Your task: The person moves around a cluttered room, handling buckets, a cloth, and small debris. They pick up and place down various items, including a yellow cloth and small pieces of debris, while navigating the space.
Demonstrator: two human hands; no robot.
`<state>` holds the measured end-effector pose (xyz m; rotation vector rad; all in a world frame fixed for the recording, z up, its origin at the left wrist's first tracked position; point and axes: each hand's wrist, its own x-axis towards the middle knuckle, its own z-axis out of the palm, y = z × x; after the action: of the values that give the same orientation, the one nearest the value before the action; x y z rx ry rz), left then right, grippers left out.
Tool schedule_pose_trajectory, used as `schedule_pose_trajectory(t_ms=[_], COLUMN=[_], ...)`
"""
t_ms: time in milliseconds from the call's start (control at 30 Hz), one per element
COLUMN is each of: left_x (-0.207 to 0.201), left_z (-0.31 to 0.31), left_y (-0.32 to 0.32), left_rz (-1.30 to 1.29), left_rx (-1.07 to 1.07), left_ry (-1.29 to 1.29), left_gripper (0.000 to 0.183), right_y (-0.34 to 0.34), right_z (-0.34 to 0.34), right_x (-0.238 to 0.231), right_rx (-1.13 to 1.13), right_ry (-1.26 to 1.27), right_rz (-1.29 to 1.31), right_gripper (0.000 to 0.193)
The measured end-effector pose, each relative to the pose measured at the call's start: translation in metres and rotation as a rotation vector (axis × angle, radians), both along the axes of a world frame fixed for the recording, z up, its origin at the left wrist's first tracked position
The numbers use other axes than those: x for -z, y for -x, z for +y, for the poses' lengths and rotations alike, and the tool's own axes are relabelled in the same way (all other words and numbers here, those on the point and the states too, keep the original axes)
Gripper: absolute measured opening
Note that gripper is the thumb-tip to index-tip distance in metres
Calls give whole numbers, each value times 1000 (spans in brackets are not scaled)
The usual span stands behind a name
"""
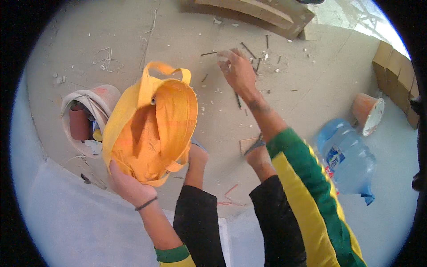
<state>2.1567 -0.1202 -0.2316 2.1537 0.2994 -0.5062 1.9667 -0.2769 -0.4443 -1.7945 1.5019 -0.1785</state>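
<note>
A yellow cloth bag (175,104) with loop handles is tilted so that its mouth faces up toward me. My left hand (131,184) grips its near rim, the thumb against the inside. The lining looks orange; a small grey round thing (154,100) shows near the far side of the mouth. Farther off and to the right, my right hand (238,71) is over the floor, its fingers blurred and loosely curled, thumb apart from them. A thin dark rod (209,54) ends at its fingertips; I see no grip on it. More dark rods (248,50) lie around that hand.
Left of the bag stands a whitish bucket (106,95) holding a reddish-brown cylinder and other items. On the right are a large blue plastic bottle (349,155), an orange-stained pot (367,111) and cardboard (393,71). Brown boards (267,15) lie at the back. Crumbs and string litter the floor.
</note>
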Motion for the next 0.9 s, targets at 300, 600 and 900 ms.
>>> schedule_pose_trajectory(t_ms=[300,600,900], left_x=[7,10,13], left_z=[-1,-2,-2], left_y=[-7,-15,-9], left_rz=[36,48,64], left_rx=[19,62,179], left_ry=[1,-17,-58], left_gripper=[52,48,44], right_y=[-11,-7,5], right_z=[22,58,60], right_x=[61,51,57], right_rx=[-161,-375,-397], right_ry=[211,130,215], right_rz=[179,70,162], right_gripper=[21,21,20])
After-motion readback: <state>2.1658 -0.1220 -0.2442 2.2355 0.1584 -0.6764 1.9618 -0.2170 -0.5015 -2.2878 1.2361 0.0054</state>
